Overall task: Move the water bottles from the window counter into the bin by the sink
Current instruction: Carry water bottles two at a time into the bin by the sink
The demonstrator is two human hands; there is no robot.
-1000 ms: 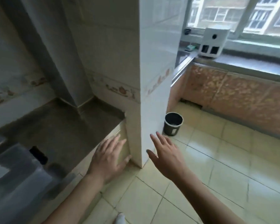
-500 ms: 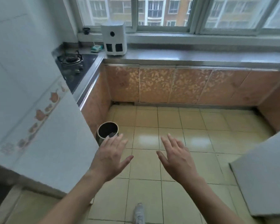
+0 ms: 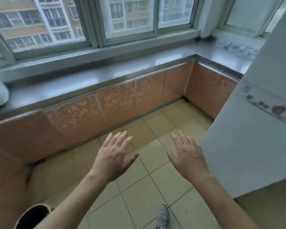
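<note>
The window counter point(image 3: 106, 76) is running as a long grey band across the middle of the frame, from the left edge to the upper right, where it is turning a corner and coming down the right side. It is sitting directly under the windows, which is likely why loose items are ending up parked on it. A white tiled wall point(image 3: 254, 129) is filling the right side of the frame and is cutting off the near end of that corner stretch.

At the bottom left, the dark round bin point(image 3: 31, 215) is standing on the floor, partly hidden behind the person's left forearm; it is sitting low and open-topped, so bottles can simply be dropped in.

In the lower centre, the left hand point(image 3: 113, 156) and, just right of it, the right hand point(image 3: 188, 157) are hovering side by side above the floor tiles, palms down, fingers spread wide and straight, holding nothing. They are probably being kept free and forward because both will be needed for picking up.

At the far upper right, the water bottles point(image 3: 236, 47) are showing only as a blurred, clear cluster on the corner stretch of counter, well apart from both hands and from the bin. Their number and whether they are upright cannot be told.
</note>
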